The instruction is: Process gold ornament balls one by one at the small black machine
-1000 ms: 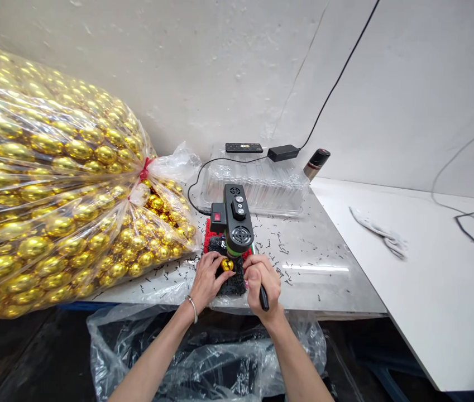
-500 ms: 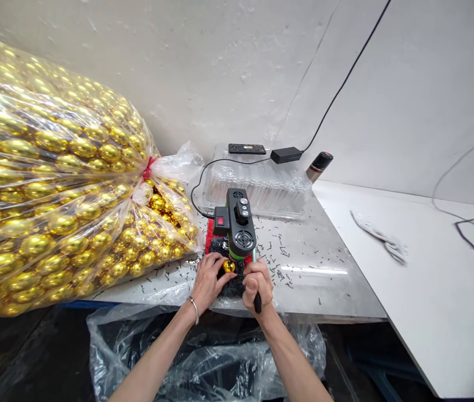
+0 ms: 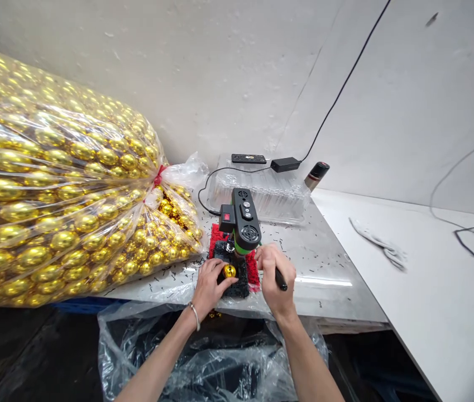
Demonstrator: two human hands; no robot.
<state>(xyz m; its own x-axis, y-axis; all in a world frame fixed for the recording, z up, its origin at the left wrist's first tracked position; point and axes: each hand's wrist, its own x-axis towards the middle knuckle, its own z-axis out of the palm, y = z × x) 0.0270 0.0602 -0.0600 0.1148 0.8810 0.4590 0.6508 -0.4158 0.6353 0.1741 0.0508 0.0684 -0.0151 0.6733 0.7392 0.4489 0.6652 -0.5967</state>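
Note:
A small black machine [image 3: 245, 219] with a red switch stands on a black base [image 3: 237, 282] with red matting [image 3: 253, 271] beneath. My left hand [image 3: 209, 285] rests at the base, its thumb and fingers around a gold ball [image 3: 229, 271] that sits under the machine's head and has a dark mark on top. To the right of the machine, my right hand [image 3: 274, 273] is wrapped round a lever with a black handle [image 3: 281, 279].
A big clear bag of gold balls [image 3: 65, 240] fills the left. Behind the machine are a clear plastic tray [image 3: 262, 195], a remote [image 3: 248, 158], a power adapter [image 3: 285, 164] and a bottle [image 3: 316, 175]. Gloves [image 3: 379, 243] lie right. An open plastic bag [image 3: 211, 368] hangs below the table's edge.
My right hand has moved right with the lever handle, away from the machine. The gold ball now shows more fully, and my left hand remains beside it. The view has shifted slightly.

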